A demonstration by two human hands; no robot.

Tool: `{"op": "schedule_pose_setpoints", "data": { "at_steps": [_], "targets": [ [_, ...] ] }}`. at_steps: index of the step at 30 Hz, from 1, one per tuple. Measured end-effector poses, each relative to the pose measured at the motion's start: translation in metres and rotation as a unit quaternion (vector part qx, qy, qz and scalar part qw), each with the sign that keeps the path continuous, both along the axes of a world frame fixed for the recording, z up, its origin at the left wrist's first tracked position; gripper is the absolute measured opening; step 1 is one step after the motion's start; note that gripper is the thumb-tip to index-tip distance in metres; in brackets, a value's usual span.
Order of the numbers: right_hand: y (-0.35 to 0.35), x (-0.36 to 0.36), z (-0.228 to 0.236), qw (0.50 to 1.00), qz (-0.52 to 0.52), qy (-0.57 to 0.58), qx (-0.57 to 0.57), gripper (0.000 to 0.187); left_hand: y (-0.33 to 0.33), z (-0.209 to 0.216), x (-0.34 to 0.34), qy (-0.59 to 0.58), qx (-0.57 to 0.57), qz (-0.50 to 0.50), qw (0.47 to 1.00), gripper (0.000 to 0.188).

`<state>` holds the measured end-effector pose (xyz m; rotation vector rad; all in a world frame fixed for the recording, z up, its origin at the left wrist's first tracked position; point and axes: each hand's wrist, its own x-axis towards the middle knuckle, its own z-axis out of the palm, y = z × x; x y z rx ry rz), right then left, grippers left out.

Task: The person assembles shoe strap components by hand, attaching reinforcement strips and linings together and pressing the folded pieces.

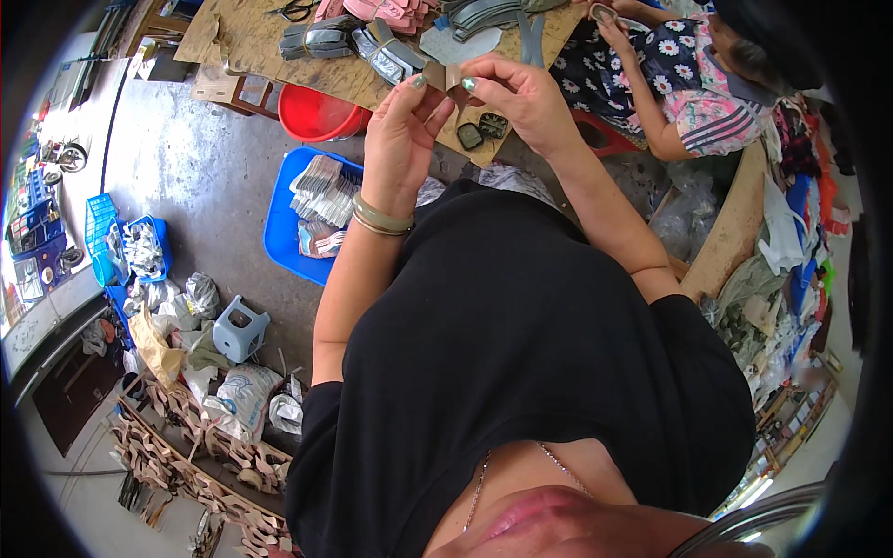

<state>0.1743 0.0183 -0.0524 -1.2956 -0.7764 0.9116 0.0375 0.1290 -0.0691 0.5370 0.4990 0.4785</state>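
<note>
As our arms reach over the near edge of the wooden table (251, 42), our left hand (402, 126) and right hand (523, 98) are both partly curled, thumbs and fingertips pinching the small brown strip (434, 75) between them. We judge it light and bendable, easily creased, best gripped near its ends.

No readable text; a blue-printed white sack (246, 398), its marks too small and blurred for reading.
</note>
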Motion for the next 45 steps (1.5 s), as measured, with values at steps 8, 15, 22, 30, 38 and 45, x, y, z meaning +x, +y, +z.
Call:
{"op": "schedule_pose_setpoints", "data": {
  "at_steps": [8,15,22,30,38,45],
  "targets": [
    [0.01,-0.027,-0.002,0.967,-0.136,-0.211,0.032,0.02,-0.008,-0.005,0.003,-0.024,-0.016,0.029,0.999,0.014],
    [0.013,-0.024,-0.011,0.976,-0.186,-0.112,0.019,0.016,-0.011,0.002,0.008,0.01,0.002,0.055,0.998,0.016],
    [0.012,-0.023,-0.013,0.976,-0.206,-0.075,0.013,0.015,-0.016,-0.001,0.01,-0.017,0.026,0.025,0.999,0.02],
    [0.011,-0.027,-0.002,0.975,-0.189,-0.12,0.006,0.014,-0.016,-0.005,0.013,-0.037,-0.006,0.018,0.999,0.018],
    [0.015,-0.024,-0.005,0.943,-0.193,-0.269,0.014,0.014,-0.014,-0.013,0.016,-0.051,-0.044,0.005,0.998,0.015],
    [-0.007,0.024,-0.022,0.928,-0.336,0.095,0.127,0.021,0.033,-0.032,0.008,-0.052,-0.069,0.086,0.993,0.008]
  ]
}}
